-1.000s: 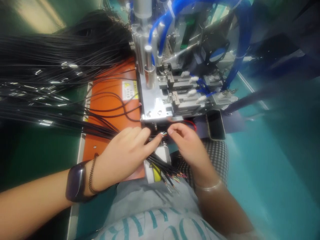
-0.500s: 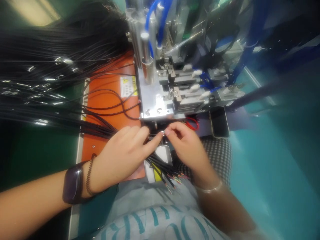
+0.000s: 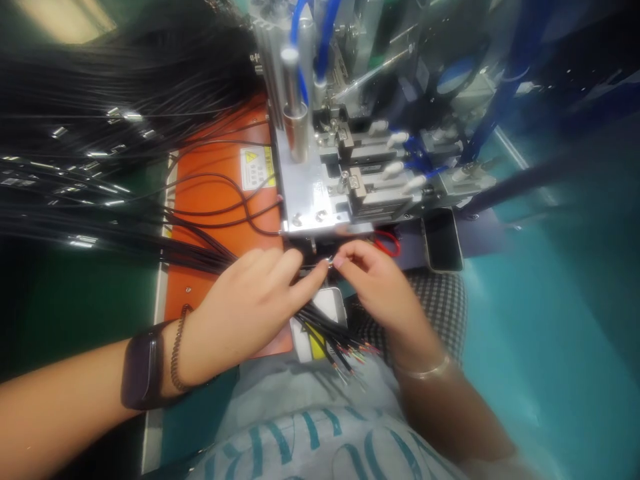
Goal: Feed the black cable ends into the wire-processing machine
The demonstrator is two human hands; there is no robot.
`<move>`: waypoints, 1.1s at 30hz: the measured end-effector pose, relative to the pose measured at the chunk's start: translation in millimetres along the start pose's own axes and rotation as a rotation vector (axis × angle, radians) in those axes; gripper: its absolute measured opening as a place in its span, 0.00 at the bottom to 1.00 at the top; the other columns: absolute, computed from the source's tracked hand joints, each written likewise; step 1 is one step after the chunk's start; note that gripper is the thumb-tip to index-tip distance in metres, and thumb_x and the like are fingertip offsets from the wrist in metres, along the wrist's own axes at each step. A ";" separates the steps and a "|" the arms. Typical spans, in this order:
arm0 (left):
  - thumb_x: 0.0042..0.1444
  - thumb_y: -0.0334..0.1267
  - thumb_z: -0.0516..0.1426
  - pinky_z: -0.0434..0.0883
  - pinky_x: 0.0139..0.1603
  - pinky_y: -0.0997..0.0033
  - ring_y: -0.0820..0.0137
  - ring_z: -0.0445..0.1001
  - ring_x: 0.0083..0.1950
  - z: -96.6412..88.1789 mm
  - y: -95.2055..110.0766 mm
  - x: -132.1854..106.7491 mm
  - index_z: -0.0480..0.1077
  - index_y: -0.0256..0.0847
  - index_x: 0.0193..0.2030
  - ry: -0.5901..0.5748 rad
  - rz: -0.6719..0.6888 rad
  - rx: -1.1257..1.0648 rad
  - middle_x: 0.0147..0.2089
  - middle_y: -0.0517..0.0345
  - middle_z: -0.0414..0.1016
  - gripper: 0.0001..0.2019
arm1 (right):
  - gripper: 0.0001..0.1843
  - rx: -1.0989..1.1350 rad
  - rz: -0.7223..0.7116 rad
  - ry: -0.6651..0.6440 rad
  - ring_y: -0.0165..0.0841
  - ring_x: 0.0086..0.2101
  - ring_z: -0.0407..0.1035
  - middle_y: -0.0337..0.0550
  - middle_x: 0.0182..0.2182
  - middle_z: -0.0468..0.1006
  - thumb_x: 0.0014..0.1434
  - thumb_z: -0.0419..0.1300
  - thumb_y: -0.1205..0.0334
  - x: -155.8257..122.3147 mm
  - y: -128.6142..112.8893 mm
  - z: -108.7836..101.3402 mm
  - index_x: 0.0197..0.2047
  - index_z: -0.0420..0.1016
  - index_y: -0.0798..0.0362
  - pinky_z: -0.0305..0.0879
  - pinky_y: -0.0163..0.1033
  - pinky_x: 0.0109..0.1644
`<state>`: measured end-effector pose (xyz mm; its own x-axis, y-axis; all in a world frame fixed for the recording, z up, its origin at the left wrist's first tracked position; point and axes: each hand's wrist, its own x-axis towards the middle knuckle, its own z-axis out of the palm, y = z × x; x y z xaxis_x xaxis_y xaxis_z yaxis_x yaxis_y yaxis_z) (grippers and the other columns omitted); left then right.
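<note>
Though unreadable, label (image 3: 314, 345) lies under wires (image 3: 323, 325).

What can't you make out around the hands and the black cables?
All in the head view:
Wire tip between the left hand and right hand: too small, fingertips cover it.
Black cables: far ends cut off by the left edge.
Red wire: partly hidden by the metal plate.

LIGHT: bright, even, apparently overhead | GLARE: hard highlights on steel plate (image 3: 305, 193) and on metal tips of black wires (image 3: 100, 117) | SHADOW: right forearm (image 3: 450, 413) dim, machine housing (image 3: 505, 60) at upper right dark | BLUR: soft overall, haze across teal floor (image 3: 550, 347) | DISTORTION: wide-angle bowing toward frame edges, bench edge (image 3: 159, 313) visibly slanted
</note>
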<state>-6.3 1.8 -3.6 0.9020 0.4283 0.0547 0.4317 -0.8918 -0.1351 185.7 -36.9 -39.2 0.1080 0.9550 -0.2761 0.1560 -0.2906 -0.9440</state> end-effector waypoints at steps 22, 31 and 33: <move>0.54 0.26 0.50 0.61 0.32 0.65 0.64 0.62 0.33 -11.1 5.3 4.1 0.59 0.40 0.62 -0.086 -0.006 0.068 0.35 0.54 0.61 0.26 | 0.06 0.072 0.013 0.061 0.27 0.27 0.59 0.33 0.25 0.65 0.58 0.54 0.61 -1.4 9.3 12.5 0.30 0.66 0.52 0.57 0.32 0.30; 0.57 0.27 0.49 0.63 0.36 0.64 0.64 0.65 0.37 -10.1 2.2 9.0 0.57 0.44 0.62 -0.097 -0.027 -0.004 0.38 0.54 0.63 0.26 | 0.06 0.302 0.140 0.021 0.28 0.26 0.61 0.33 0.23 0.67 0.51 0.57 0.59 3.6 11.3 15.7 0.27 0.67 0.53 0.58 0.34 0.30; 0.57 0.26 0.48 0.63 0.36 0.65 0.65 0.65 0.36 -9.3 -0.2 9.3 0.58 0.45 0.61 -0.075 -0.018 -0.005 0.38 0.54 0.63 0.25 | 0.07 0.245 0.118 0.053 0.29 0.27 0.62 0.34 0.24 0.68 0.51 0.58 0.58 2.1 8.8 14.8 0.28 0.69 0.53 0.59 0.35 0.32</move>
<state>2.1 4.6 6.2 0.8911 0.4534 -0.0173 0.4476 -0.8847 -0.1301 172.8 -36.5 -50.7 0.1639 0.9092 -0.3827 -0.1017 -0.3703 -0.9233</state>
